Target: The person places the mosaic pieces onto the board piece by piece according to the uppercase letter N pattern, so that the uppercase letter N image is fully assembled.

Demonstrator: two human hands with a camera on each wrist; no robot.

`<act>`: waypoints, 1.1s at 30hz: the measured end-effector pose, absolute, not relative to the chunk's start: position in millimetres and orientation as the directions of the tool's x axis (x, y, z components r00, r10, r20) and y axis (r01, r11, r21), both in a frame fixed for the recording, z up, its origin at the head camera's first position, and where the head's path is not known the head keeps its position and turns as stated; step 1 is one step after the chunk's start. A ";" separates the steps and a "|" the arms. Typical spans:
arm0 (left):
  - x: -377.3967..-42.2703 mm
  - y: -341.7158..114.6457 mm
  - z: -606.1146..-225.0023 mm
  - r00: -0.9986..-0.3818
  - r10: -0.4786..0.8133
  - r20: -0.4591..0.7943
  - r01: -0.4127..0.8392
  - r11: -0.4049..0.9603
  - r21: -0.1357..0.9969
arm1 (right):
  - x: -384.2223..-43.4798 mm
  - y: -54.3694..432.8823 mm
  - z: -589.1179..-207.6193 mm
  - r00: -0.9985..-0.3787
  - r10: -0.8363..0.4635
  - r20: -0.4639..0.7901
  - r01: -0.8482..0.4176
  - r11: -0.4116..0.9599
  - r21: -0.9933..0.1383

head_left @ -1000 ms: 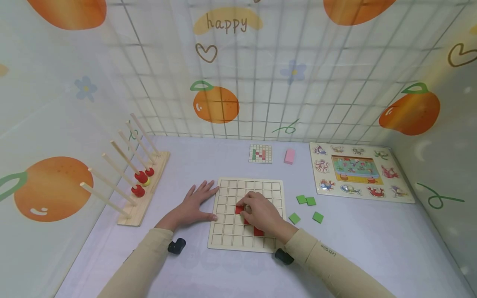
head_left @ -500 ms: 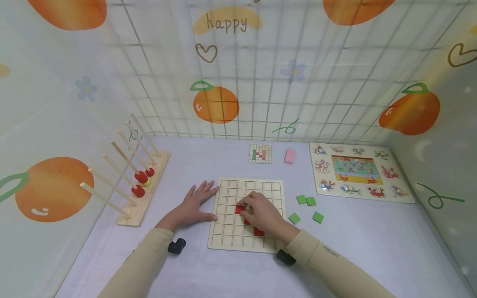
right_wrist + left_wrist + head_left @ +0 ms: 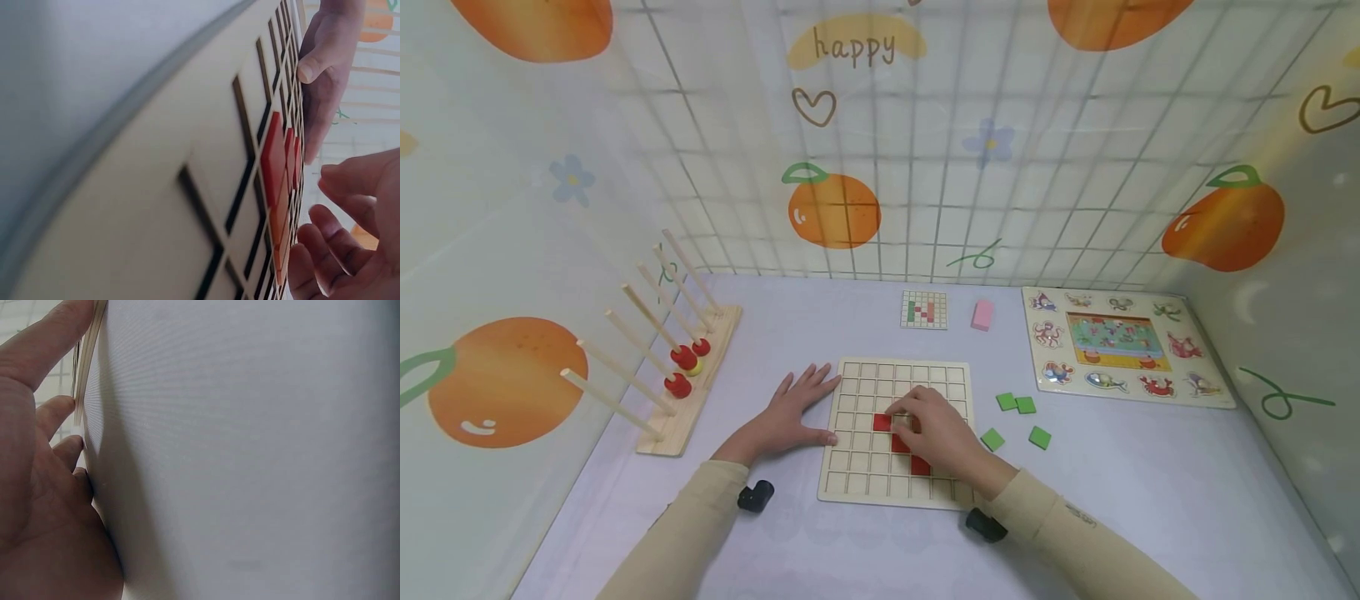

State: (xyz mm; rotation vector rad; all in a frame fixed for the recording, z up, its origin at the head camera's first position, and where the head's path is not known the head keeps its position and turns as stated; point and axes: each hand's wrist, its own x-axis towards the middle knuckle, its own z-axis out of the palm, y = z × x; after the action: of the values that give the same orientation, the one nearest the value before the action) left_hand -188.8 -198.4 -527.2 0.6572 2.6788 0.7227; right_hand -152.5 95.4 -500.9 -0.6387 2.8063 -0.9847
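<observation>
A pale wooden grid board [image 3: 853, 482] lies flat in the middle of the table. Red square tiles [image 3: 882, 422] sit in its cells, running diagonally toward the near right. Over these tiles hovers my right hand [image 3: 938, 429], its fingers loosely bent. In the right wrist view, thumb and fingers of the right hand [image 3: 350, 231] stand apart with nothing between them, close beside red tiles [image 3: 274, 159] and orange-looking ones [image 3: 279, 228]. My left hand [image 3: 790, 418] rests on the table with fingers spread, thumb and index fingertips at the board's left edge.
Several loose green tiles [image 3: 1040, 437] lie right of the board. Behind it are a small pattern card [image 3: 924, 310] and a pink block [image 3: 982, 315]. A peg rack [image 3: 700, 408] with red and yellow beads stands left; a sea-animal puzzle board [image 3: 1052, 340] lies at the far right.
My right hand has shifted slightly to the right, its fingertips coming away from the leftmost red tile, so more of the red tiles shows. The left hand stays where it was.
</observation>
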 end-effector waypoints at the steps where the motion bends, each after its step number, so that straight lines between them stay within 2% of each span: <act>1: -188.8 -198.5 -527.4 -0.854 0.498 -0.153 0.353 0.769 0.534 | -151.8 96.6 -500.6 -0.909 -0.415 0.046 -0.352 0.703 -0.618; 11: -188.8 -200.3 -528.9 -0.855 0.500 -0.141 0.358 0.764 0.537 | -146.8 109.3 -499.4 -0.926 -0.373 0.065 -0.335 0.727 -0.599; 23: -188.9 -199.4 -528.3 -0.857 0.491 -0.156 0.344 0.771 0.536 | -137.2 135.2 -495.6 -0.955 -0.297 0.014 -0.238 0.734 -0.636; 33: -188.4 -198.8 -527.9 -0.857 0.491 -0.156 0.345 0.772 0.534 | -129.4 161.8 -499.0 -0.974 -0.227 -0.018 -0.167 0.767 -0.620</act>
State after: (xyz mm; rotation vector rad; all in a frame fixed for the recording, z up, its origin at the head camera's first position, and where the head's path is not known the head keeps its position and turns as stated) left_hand -188.4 -198.8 -527.9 0.6470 2.6801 0.7273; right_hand -129.4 161.8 -499.0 -0.3206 2.8659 -0.9917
